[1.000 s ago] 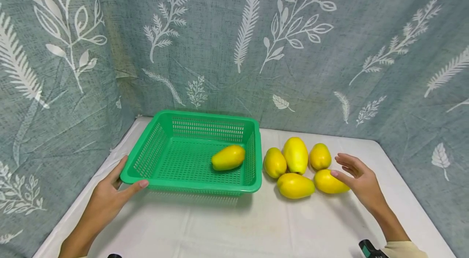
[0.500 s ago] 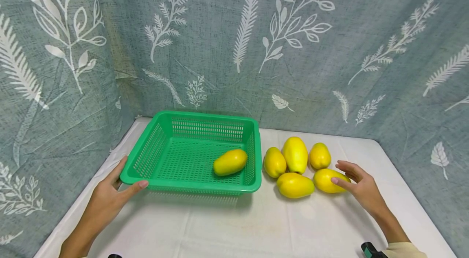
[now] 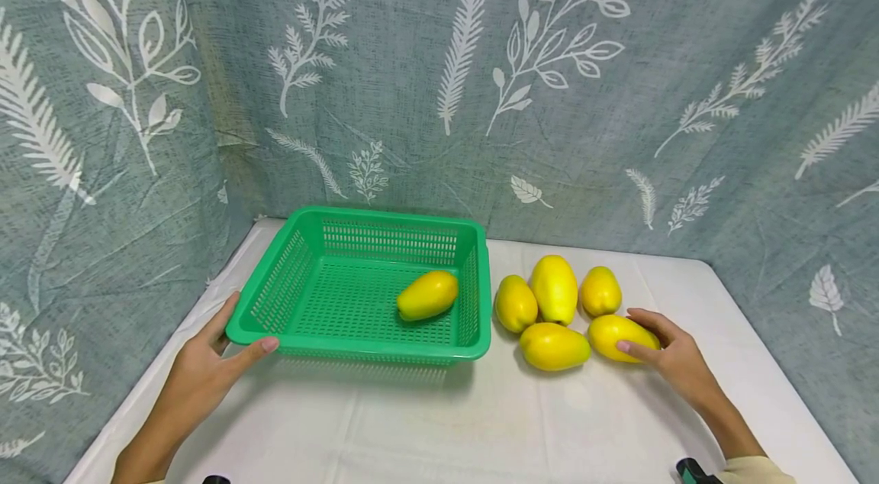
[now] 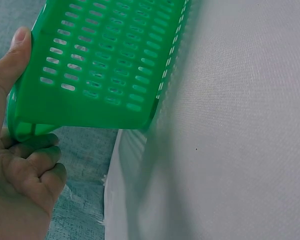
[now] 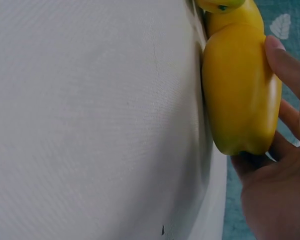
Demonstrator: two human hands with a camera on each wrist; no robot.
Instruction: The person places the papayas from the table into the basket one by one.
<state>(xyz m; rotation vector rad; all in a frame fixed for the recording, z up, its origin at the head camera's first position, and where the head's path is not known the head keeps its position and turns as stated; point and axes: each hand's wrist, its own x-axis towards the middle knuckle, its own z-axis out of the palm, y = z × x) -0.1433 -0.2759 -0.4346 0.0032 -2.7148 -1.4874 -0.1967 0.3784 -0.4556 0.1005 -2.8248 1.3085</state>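
Note:
My left hand (image 3: 199, 373) grips the near left corner of a green plastic basket (image 3: 357, 353), thumb along the front rim and fingers at the left side. In the left wrist view its fingers (image 4: 45, 162) curl under the rim. A yellow papaya-like fruit (image 3: 429, 295) lies in the basket, toward its right side. My right hand (image 3: 680, 358) holds another yellow papaya-like fruit (image 3: 618, 339) on the table, with its thumb on the near side and fingers reaching round the far side. The right wrist view shows this fruit (image 5: 240, 90) between thumb and fingers.
Several more yellow fruits rest on the white table (image 3: 439, 423) right of the basket: one in front (image 3: 554, 347), a large one behind (image 3: 555, 289), with smaller ones left (image 3: 516, 304) and right (image 3: 600, 291). A leaf-patterned grey-green curtain (image 3: 412, 87) hangs around the table.
My right hand has moved down and closed in around the nearest fruit at right. The fruit in the basket shifted slightly toward me, then back. My left hand stays at the basket's corner.

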